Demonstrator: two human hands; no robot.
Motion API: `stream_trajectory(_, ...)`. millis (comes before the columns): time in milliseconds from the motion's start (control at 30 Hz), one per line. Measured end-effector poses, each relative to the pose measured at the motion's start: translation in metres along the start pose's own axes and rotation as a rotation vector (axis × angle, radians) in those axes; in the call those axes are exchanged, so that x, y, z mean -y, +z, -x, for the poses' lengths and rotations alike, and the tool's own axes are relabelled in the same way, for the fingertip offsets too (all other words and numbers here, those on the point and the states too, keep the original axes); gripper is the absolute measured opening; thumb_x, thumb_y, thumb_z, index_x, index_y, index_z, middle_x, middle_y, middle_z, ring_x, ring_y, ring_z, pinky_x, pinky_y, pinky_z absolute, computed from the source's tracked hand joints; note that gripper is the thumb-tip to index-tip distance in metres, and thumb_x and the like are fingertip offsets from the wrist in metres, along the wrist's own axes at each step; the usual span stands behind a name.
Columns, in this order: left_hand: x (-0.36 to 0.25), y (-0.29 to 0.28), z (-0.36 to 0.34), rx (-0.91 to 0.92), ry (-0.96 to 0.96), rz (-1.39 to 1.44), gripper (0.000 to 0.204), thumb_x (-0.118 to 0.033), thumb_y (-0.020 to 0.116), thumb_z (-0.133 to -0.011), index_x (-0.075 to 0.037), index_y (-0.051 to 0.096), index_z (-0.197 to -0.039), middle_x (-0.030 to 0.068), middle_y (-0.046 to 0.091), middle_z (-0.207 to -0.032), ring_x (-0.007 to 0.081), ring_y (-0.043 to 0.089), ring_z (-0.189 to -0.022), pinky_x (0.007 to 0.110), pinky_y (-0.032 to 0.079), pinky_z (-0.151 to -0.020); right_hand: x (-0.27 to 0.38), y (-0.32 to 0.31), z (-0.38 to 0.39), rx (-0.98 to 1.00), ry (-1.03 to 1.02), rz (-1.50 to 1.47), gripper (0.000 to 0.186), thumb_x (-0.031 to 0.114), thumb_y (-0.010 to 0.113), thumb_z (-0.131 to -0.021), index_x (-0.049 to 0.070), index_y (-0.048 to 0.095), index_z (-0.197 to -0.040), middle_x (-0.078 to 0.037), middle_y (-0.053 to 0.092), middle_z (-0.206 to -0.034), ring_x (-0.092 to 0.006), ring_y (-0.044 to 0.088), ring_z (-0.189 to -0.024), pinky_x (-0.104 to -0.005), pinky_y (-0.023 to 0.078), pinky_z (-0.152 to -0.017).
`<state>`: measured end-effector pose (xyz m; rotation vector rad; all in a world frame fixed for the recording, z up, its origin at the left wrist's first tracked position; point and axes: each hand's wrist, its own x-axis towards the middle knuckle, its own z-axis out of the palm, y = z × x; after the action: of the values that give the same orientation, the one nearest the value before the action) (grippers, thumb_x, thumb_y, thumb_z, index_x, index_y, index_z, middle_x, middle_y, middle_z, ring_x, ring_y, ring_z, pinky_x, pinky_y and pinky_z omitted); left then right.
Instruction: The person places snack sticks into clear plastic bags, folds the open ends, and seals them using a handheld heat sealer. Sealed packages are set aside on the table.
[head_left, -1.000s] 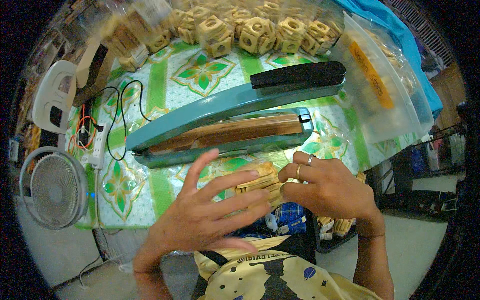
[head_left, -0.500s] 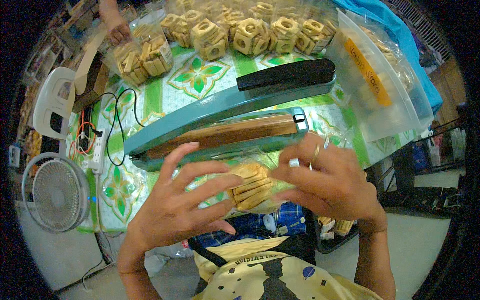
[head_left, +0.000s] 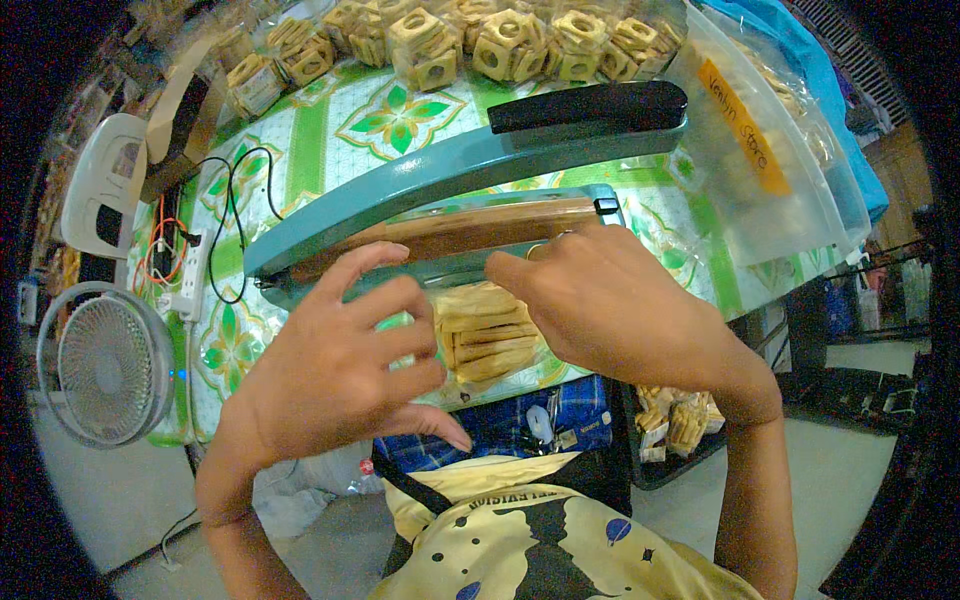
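Observation:
A clear plastic bag of yellowish biscuit-like sticks (head_left: 487,335) lies between my hands, along the front of a teal impulse sealer (head_left: 400,205). The sealer's arm is raised above its brown strip. My left hand (head_left: 350,350) is on the bag's left side, fingers curved and apart, thumb pointing down. Whether its fingertips touch the plastic cannot be made out. My right hand (head_left: 620,300) is bent over the bag's upper right side at the sealer's front edge. Its fingers are curled in, their tips mostly hidden, so what they pinch does not show.
Several filled bags (head_left: 425,50) line the table's far side. A translucent bin (head_left: 760,200) with an orange label stands right. At left are a power strip (head_left: 190,275) with cables, a round fan (head_left: 108,365) and a white chair (head_left: 105,190). A black tray (head_left: 680,465) holds more packs.
My right hand has moved up toward the sealer and turned its back upward. The bag sits closer against the sealer, lying flatter. Another person's hand at the far left has left the view.

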<state>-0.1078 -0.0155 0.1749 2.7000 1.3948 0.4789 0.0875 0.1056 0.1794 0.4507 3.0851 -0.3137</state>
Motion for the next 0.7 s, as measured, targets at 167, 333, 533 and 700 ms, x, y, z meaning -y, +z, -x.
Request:
stream_trajectory(167,-0.002,0.009,-0.02,-0.186,-0.251,0.059,0.028,-0.021,0.074,-0.073,-0.008,0.058,-0.092,0.01,0.057,-0.093,0.0325,0.058,-0.093,0.042,0.049,-0.079,-0.006,0.012,-0.009,-0.127,0.002,0.077,0.014,0.012,0.063,-0.078,0.004,0.061,-0.088,-0.016,0.064,-0.071,-0.0366,0.063,-0.068,-0.0472,0.049,-0.061)
stream_trajectory(333,0.013,0.003,-0.035,0.088,-0.397,0.046,0.023,-0.01,0.068,-0.072,-0.005,0.059,-0.094,0.0145,0.066,-0.085,0.0342,0.065,-0.081,0.044,0.051,-0.066,-0.013,0.014,-0.025,-0.093,-0.001,0.127,0.012,0.015,0.063,-0.077,0.005,0.067,-0.082,-0.017,0.066,-0.073,-0.036,0.065,-0.068,-0.047,0.051,-0.061)
stream_trajectory(533,0.018,0.017,-0.042,0.272,-0.354,-0.141,0.007,-0.01,0.067,-0.071,-0.004,0.064,-0.075,0.0187,0.066,-0.078,0.0335,0.066,-0.075,0.045,0.052,-0.065,-0.003,0.011,-0.014,-0.122,0.077,0.119,0.014,0.015,0.062,-0.076,0.006,0.069,-0.084,-0.015,0.068,-0.08,-0.0345,0.067,-0.071,-0.0447,0.053,-0.06)
stream_trajectory(700,0.03,0.017,-0.036,0.176,-0.269,-0.014,0.01,-0.006,0.063,-0.073,-0.004,0.065,-0.082,0.0168,0.066,-0.078,0.0357,0.065,-0.076,0.045,0.051,-0.066,0.001,-0.012,0.014,-0.376,-0.098,-0.068,0.032,0.036,0.067,-0.081,0.011,0.066,-0.1,-0.006,0.068,-0.099,-0.0284,0.067,-0.076,-0.0382,0.053,-0.06)
